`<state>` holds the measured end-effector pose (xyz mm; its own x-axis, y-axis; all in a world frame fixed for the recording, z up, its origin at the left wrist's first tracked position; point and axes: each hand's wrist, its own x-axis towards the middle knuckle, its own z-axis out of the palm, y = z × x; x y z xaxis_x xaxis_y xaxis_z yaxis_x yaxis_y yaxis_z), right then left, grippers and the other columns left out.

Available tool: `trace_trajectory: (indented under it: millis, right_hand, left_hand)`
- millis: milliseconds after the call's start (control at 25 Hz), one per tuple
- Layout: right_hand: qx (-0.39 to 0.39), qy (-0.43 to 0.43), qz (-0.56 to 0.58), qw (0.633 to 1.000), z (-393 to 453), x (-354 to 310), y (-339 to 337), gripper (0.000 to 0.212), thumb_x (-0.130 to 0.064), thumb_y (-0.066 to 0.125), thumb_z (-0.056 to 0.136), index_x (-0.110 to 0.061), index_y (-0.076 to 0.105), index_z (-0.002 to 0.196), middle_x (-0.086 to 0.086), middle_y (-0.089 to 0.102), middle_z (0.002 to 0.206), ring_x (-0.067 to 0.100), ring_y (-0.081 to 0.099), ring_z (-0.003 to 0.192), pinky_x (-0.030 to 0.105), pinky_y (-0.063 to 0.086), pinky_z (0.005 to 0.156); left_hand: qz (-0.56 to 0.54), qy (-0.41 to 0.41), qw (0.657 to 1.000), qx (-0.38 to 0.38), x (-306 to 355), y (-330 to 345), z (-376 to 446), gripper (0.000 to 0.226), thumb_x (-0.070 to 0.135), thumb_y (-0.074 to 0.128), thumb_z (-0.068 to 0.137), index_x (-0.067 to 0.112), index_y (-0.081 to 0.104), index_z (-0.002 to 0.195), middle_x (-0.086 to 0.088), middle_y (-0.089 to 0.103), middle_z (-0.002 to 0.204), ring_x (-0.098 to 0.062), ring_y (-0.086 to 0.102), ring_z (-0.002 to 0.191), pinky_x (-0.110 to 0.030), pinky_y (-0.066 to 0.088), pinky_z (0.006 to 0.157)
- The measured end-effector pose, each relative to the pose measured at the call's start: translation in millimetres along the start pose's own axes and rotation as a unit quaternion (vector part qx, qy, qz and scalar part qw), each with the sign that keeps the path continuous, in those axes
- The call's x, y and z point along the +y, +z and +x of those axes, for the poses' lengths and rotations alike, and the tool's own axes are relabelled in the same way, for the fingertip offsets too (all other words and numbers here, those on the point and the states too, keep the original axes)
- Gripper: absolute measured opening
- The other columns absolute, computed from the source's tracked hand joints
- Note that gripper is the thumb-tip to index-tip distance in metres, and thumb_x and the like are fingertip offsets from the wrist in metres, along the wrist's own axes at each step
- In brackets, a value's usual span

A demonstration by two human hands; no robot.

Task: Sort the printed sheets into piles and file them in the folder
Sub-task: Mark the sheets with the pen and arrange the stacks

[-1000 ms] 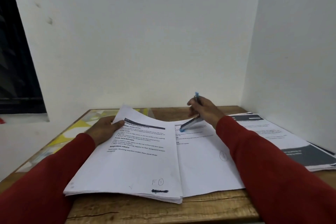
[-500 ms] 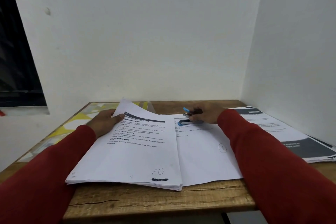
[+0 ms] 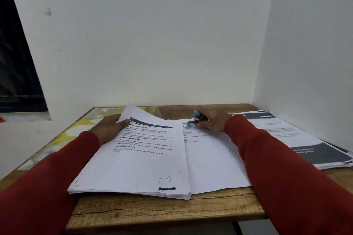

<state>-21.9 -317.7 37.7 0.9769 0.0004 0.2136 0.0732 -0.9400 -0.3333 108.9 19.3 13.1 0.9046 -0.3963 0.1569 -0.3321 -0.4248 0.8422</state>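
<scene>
left hand [image 3: 108, 128] pinches the stack's [image 3: 133, 168] top sheet [image 3: 141, 118]; right hand [image 3: 210, 123] grips a stapler [image 3: 193, 121].

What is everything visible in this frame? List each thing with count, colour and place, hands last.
thick stack of sheets: one, white with black print, near-left on the table, top sheet's far corner lifted
middle sheets: count unclear, white, right of the thick stack, partly under it
right pile: one, white with dark grey bands, far right against the side wall
folder: one, yellow, white and grey pattern, left edge of the table, partly under the stack
stapler: one, blue and black, on the middle sheets' far end
table: one, brown wood
walls: two, white, meeting in a corner
left hand: red sleeve, grips the lifted corner
right hand: red sleeve, holds the stapler
</scene>
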Motion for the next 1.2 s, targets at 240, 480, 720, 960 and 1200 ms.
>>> trace_trajectory:
  millis: [240, 480, 720, 960, 1200]
  right_hand:
    - [0.124, 0.093, 0.590, 0.793, 9, -8, -6, 0.011, -0.001, 0.060, 0.093, -0.007, 0.054, 0.100, 0.007, 0.055, 0.074, 0.020, 0.056, 0.062, 0.033, 0.056, 0.061]
    - [0.100, 0.209, 0.491, 0.840, 16, -10, 14, 0.023, -0.022, 0.074, 0.085, -0.013, 0.054, 0.088, -0.002, 0.045, 0.051, 0.014, 0.041, 0.045, 0.030, 0.049, 0.053]
    - [0.125, 0.189, 0.394, 0.891, 13, -18, 13, 0.026, -0.027, 0.060, 0.094, -0.001, 0.058, 0.092, 0.002, 0.047, 0.050, 0.022, 0.051, 0.045, 0.033, 0.051, 0.051]
    - [0.120, 0.132, 0.268, 0.947, 6, -27, 13, 0.043, -0.042, 0.052, 0.098, -0.003, 0.064, 0.083, 0.011, 0.072, 0.064, 0.022, 0.061, 0.050, 0.028, 0.048, 0.055]
    - [0.133, 0.115, 0.265, 0.948, 3, -32, 8, 0.031, -0.022, 0.047, 0.096, 0.001, 0.057, 0.077, 0.019, 0.069, 0.060, 0.037, 0.068, 0.051, 0.035, 0.056, 0.054]
  left_hand:
    - [-0.013, 0.001, 1.000, -0.003, -3, 0, 2, 0.010, 0.030, 0.059, 0.098, 0.028, 0.068, 0.093, 0.006, 0.075, 0.089, -0.018, 0.070, 0.080, -0.029, 0.053, 0.077]
    - [-0.027, 0.004, 1.000, -0.006, -5, 1, 4, 0.010, 0.027, 0.060, 0.098, 0.025, 0.069, 0.094, 0.000, 0.076, 0.092, -0.023, 0.071, 0.083, -0.037, 0.055, 0.085]
    - [-0.024, 0.005, 1.000, -0.010, -8, 0, 5, 0.010, 0.030, 0.061, 0.097, 0.025, 0.069, 0.096, -0.004, 0.076, 0.097, -0.026, 0.071, 0.089, -0.040, 0.054, 0.090]
    - [-0.026, 0.013, 1.000, -0.012, -6, 1, 5, 0.011, 0.028, 0.059, 0.098, 0.024, 0.068, 0.093, 0.000, 0.074, 0.093, -0.024, 0.069, 0.085, -0.036, 0.053, 0.085]
    - [-0.018, 0.010, 1.000, -0.010, -6, 2, 6, 0.013, 0.028, 0.059, 0.099, 0.019, 0.068, 0.102, -0.001, 0.074, 0.093, -0.022, 0.069, 0.083, -0.034, 0.053, 0.083]
